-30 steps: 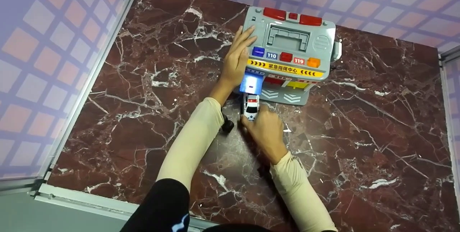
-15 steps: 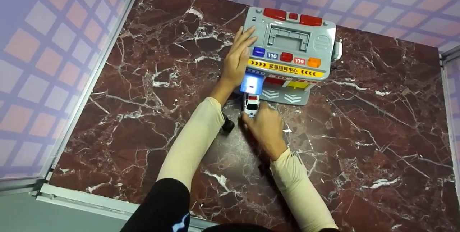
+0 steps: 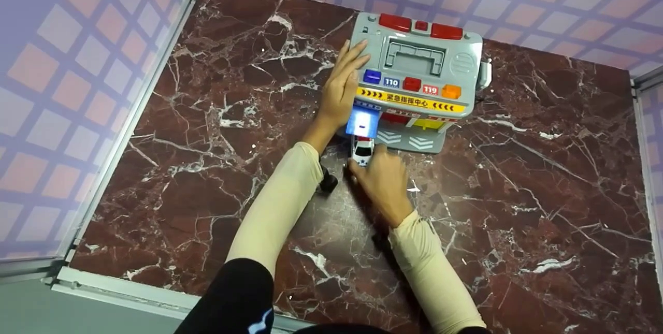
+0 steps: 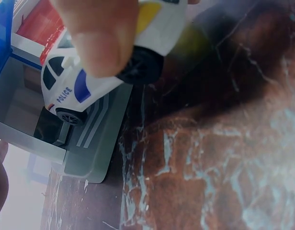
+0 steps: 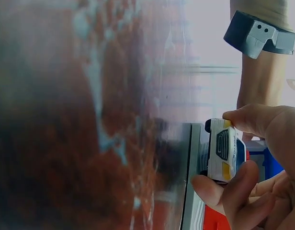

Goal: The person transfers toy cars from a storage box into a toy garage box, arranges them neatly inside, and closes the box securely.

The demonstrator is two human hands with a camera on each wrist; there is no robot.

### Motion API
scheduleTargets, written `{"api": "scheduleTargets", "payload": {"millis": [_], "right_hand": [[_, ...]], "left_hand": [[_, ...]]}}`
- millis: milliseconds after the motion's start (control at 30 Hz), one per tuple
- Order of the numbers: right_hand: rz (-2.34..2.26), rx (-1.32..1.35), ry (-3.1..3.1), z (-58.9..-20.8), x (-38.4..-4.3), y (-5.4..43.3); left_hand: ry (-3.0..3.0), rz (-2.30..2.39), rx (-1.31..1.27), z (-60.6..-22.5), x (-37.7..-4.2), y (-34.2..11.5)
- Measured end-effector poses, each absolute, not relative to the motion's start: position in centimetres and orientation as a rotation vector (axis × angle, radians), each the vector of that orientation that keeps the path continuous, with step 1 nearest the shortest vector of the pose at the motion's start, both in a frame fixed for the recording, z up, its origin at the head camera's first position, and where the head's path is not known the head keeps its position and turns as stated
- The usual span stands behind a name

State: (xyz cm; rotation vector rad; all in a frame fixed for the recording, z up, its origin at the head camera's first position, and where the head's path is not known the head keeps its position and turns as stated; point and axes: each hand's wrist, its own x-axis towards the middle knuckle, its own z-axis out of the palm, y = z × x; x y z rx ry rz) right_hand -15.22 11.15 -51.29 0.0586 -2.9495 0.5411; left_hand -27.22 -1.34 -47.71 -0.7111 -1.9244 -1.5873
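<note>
A white toy police car point(image 3: 363, 153) is pinched from both sides by my right hand point(image 3: 384, 178), thumb on one flank and fingers on the other. Its nose points into the left bay of a grey toy emergency station point(image 3: 414, 59), under a raised blue door point(image 3: 361, 121) that covers the front of the car in the head view. In the left wrist view the front wheel of the car point(image 4: 68, 93) is over the grey ramp. My left hand point(image 3: 339, 88) rests with straight fingers along the station's left side and roof edge.
The station's red door point(image 3: 394, 116) and yellow door point(image 3: 427, 122) are beside the blue one. Dark red marbled tabletop point(image 3: 207, 116) lies all around. Patterned panels point(image 3: 77, 75) wall the left and back. A black wrist camera point(image 3: 328, 181) hangs under the left forearm.
My right hand has pushed the police car a little forward, so its red light bar has slid mostly under the blue door. The left hand stays on the station.
</note>
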Motion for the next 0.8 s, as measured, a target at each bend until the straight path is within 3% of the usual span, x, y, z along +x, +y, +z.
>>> {"api": "scheduleTargets", "payload": {"millis": [533,800], "right_hand": [[0.595,0.01,-2.989,-51.1,-16.0,11.0],[0.568,0.032,-2.993,-51.1,-16.3,11.0]], "left_hand": [[-1.931,-1.526,-0.702,-49.5,-28.3,-1.2],[-1.907,-1.551,-0.722,-48.2,-27.6,-1.3]]}}
